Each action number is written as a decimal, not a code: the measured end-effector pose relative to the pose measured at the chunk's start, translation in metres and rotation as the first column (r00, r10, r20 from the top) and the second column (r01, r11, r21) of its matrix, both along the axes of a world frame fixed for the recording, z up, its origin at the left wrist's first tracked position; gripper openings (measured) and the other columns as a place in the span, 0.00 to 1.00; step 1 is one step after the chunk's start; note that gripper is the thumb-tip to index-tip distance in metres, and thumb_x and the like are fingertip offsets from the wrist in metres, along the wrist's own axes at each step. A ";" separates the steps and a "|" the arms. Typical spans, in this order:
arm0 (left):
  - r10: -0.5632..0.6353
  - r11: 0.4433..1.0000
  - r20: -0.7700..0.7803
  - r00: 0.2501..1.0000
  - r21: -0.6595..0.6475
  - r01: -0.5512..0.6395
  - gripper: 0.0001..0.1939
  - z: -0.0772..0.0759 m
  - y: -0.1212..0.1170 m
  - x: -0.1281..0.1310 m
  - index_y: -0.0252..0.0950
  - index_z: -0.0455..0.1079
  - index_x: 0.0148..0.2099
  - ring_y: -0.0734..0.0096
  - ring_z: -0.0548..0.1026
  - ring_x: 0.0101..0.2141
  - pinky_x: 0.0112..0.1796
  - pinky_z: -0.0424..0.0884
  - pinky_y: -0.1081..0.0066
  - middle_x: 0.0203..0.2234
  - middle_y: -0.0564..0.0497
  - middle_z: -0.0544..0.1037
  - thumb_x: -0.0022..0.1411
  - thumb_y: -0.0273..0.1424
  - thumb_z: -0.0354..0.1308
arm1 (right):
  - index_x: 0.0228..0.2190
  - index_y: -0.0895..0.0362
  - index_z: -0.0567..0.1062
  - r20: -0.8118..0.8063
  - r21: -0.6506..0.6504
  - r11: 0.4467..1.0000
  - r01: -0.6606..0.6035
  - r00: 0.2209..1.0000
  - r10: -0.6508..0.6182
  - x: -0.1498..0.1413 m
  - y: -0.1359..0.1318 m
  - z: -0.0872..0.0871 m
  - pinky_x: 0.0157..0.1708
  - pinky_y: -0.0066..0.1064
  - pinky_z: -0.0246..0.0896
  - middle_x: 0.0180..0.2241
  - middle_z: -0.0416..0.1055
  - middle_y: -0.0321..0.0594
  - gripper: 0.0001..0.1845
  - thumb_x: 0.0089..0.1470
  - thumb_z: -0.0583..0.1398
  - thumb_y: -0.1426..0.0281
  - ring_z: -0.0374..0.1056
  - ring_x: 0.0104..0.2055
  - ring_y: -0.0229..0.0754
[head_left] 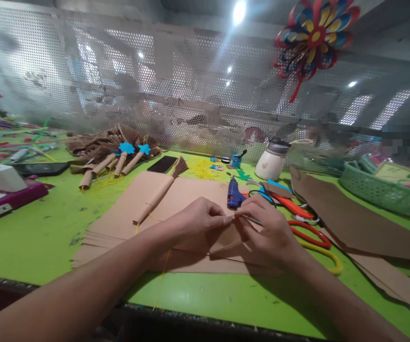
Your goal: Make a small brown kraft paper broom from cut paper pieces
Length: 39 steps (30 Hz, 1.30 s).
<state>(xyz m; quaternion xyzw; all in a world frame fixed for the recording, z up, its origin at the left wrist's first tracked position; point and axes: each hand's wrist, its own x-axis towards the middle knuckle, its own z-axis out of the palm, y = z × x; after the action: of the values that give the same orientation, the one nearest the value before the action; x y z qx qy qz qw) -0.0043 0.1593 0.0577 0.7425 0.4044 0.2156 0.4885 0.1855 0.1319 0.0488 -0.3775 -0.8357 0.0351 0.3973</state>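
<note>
**Right between both hands: a pinched bit of brown paper**

So the left hand (205,221) and right hand (263,225) have fingertips pinched together, nearly meeting, on what looks like a brown paper piece (228,240); fingers hide most of it. Under both hands there's a brown paper stack (197,185). Just beyond the right hand sits a blue glue gun (233,194), with red-handled scissors (311,233) to that hand's right. Left of the left hand lies a paper roll (157,197) with a frayed end.
</note>
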 end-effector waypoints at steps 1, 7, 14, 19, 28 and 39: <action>0.013 1.000 -0.016 1.000 0.019 -0.012 0.18 0.001 0.000 0.000 0.32 0.68 0.27 0.78 0.60 0.21 0.24 0.56 0.76 0.18 0.55 0.65 0.54 0.44 0.55 | 0.32 0.57 0.72 -0.074 -0.077 0.997 -0.015 0.997 0.009 0.002 0.001 0.001 0.36 0.34 0.60 0.33 0.66 0.43 0.07 0.51 0.55 0.76 0.63 0.37 0.43; -0.029 0.979 -0.080 0.996 0.197 0.044 0.18 0.003 -0.003 0.001 0.31 0.69 0.27 0.78 0.61 0.21 0.24 0.56 0.77 0.19 0.54 0.68 0.58 0.41 0.50 | 0.41 0.58 0.72 -0.379 -0.615 0.755 -0.226 0.925 -0.032 0.010 0.005 0.012 0.38 0.35 0.62 0.38 0.71 0.44 0.15 0.48 0.59 0.70 0.67 0.39 0.43; 0.002 0.926 -0.080 0.997 0.377 0.028 0.13 0.004 -0.010 0.005 0.33 0.73 0.33 0.75 0.68 0.27 0.28 0.60 0.77 0.25 0.52 0.75 0.59 0.33 0.49 | 0.25 0.58 0.75 -0.477 -0.650 0.707 -0.278 0.874 -0.095 0.002 0.002 0.006 0.27 0.29 0.59 0.24 0.70 0.37 0.10 0.45 0.63 0.63 0.63 0.26 0.37; 0.033 0.901 -0.138 0.990 0.432 0.031 0.13 0.006 -0.012 0.006 0.33 0.72 0.32 0.75 0.68 0.25 0.26 0.57 0.77 0.23 0.53 0.75 0.59 0.34 0.48 | 0.21 0.57 0.74 -0.474 -0.631 0.744 -0.220 0.868 -0.145 0.000 0.001 0.008 0.21 0.28 0.53 0.19 0.66 0.35 0.11 0.44 0.63 0.62 0.57 0.22 0.35; -0.018 0.899 -0.144 0.989 0.430 0.079 0.13 0.007 -0.012 0.005 0.32 0.70 0.29 0.78 0.64 0.23 0.24 0.56 0.78 0.20 0.55 0.70 0.59 0.32 0.48 | 0.18 0.58 0.73 -0.466 -0.660 0.702 -0.267 0.879 -0.104 0.002 0.002 0.010 0.21 0.28 0.51 0.15 0.63 0.34 0.15 0.43 0.63 0.60 0.56 0.19 0.34; -0.102 0.962 -0.102 0.990 0.244 0.124 0.14 0.003 -0.006 0.004 0.32 0.69 0.31 0.77 0.62 0.24 0.25 0.57 0.77 0.21 0.55 0.67 0.59 0.35 0.47 | 0.19 0.59 0.75 -0.379 -0.636 0.748 -0.189 0.921 -0.089 0.008 0.009 0.005 0.21 0.27 0.51 0.18 0.65 0.34 0.12 0.42 0.64 0.62 0.56 0.20 0.33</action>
<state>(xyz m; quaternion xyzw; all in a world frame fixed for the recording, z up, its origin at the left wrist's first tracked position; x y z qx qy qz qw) 0.0002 0.1532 0.0609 0.8287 0.3524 0.2034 0.3843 0.1936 0.1404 0.0541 -0.4560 -0.6835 0.4127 0.3931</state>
